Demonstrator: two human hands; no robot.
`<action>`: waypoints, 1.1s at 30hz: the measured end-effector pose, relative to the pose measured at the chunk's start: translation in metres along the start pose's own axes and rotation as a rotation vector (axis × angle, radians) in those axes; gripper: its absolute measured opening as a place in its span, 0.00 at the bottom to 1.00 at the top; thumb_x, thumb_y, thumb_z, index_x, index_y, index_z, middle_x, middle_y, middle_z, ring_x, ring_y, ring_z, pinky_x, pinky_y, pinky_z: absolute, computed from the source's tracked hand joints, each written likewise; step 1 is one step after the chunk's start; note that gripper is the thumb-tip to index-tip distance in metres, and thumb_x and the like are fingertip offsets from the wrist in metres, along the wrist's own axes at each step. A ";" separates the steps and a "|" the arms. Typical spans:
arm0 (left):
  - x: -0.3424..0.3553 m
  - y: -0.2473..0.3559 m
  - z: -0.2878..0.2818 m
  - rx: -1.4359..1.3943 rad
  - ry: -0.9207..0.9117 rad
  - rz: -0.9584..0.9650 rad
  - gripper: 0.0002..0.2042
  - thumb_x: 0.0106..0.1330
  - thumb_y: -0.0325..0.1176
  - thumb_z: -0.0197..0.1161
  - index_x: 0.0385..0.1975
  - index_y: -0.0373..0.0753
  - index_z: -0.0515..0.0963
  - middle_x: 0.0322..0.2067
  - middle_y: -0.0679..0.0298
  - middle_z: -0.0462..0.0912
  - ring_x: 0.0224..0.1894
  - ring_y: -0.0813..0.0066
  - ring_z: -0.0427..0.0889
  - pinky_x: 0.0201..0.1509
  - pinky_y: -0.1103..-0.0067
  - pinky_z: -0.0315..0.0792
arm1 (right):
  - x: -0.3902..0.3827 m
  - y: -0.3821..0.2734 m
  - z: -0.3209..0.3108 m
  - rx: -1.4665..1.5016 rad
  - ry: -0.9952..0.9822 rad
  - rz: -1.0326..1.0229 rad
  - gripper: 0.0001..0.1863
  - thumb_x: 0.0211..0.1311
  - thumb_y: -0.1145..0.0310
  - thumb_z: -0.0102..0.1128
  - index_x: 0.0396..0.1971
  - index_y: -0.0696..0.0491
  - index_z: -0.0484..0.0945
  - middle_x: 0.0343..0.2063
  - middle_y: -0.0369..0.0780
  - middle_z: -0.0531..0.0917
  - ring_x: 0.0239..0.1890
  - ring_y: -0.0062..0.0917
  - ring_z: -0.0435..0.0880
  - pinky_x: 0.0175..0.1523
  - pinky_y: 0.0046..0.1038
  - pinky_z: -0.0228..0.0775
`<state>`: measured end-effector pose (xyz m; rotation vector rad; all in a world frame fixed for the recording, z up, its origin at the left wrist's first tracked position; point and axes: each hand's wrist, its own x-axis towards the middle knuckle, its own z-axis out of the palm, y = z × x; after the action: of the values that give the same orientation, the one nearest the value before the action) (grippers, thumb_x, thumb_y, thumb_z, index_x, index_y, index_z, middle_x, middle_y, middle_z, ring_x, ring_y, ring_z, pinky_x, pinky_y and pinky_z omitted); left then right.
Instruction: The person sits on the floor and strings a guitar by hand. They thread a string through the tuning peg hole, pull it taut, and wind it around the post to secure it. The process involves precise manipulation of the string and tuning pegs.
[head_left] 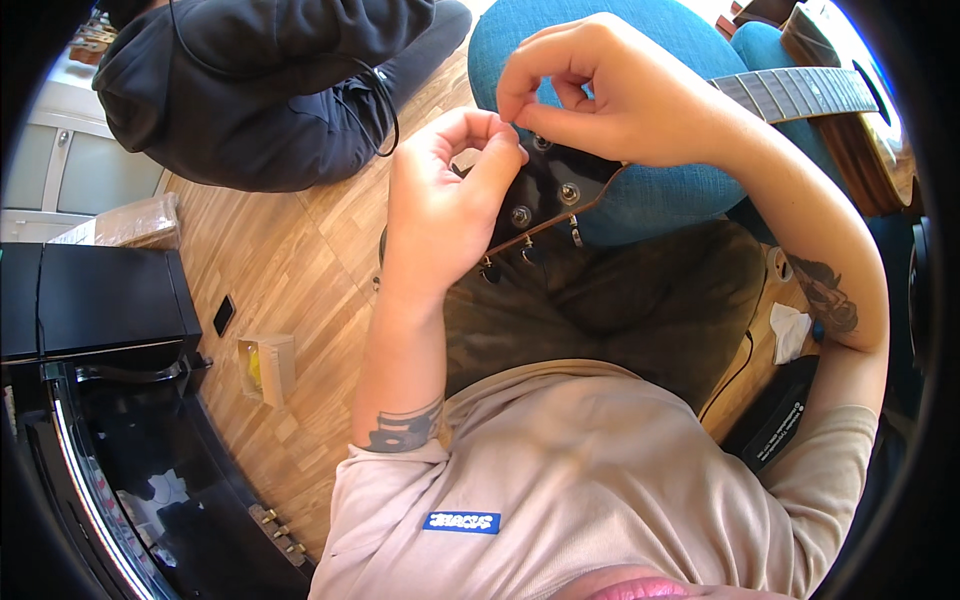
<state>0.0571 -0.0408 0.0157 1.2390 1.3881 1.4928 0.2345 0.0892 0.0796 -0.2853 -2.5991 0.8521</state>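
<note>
Over the dark glossy headstock (550,188) of a guitar, my two hands meet with their fingertips almost touching. My left hand (440,205) is closed in a pinch, thumb against the curled index finger. Just above it, my right hand (625,95) pinches thumb to index finger at the same spot. What the fingertips hold, if anything, is too fine to make out. Metal tuning posts (569,193) stand on the headstock, and tuning pegs (528,250) stick out along its near edge. The fretted neck (795,93) emerges beyond my right forearm and runs right to the guitar's body (865,160).
The guitar lies across a blue upholstered seat (670,205). A person in a dark hoodie (240,100) is at the far left. On the wooden floor are a phone (224,315) and a small open cardboard box (268,370). Black glossy furniture (100,300) stands at left, a white cloth (790,332) at right.
</note>
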 end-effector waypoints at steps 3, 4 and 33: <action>0.012 -0.005 -0.011 0.303 -0.187 0.091 0.09 0.69 0.35 0.72 0.37 0.34 0.86 0.57 0.60 0.82 0.61 0.68 0.79 0.53 0.73 0.79 | -0.004 0.003 -0.011 -0.057 -0.072 -0.230 0.08 0.68 0.71 0.67 0.42 0.56 0.88 0.29 0.40 0.89 0.25 0.25 0.85 0.33 0.29 0.74; 0.018 -0.008 -0.014 0.280 -0.230 0.078 0.10 0.69 0.35 0.72 0.37 0.34 0.86 0.57 0.60 0.82 0.61 0.68 0.79 0.53 0.73 0.78 | -0.004 0.007 -0.011 -0.039 -0.095 -0.222 0.08 0.68 0.70 0.67 0.43 0.56 0.88 0.30 0.41 0.90 0.27 0.28 0.87 0.35 0.30 0.77; 0.036 0.004 -0.024 0.437 -0.361 -0.025 0.14 0.70 0.38 0.74 0.42 0.31 0.86 0.46 0.64 0.83 0.35 0.81 0.80 0.40 0.78 0.77 | -0.003 -0.005 -0.016 -0.028 -0.102 0.131 0.13 0.59 0.69 0.70 0.41 0.60 0.88 0.31 0.43 0.92 0.33 0.30 0.91 0.42 0.32 0.82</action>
<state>0.0246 -0.0137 0.0264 1.6544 1.5120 0.9089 0.2436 0.0928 0.0936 -0.4341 -2.7132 0.8972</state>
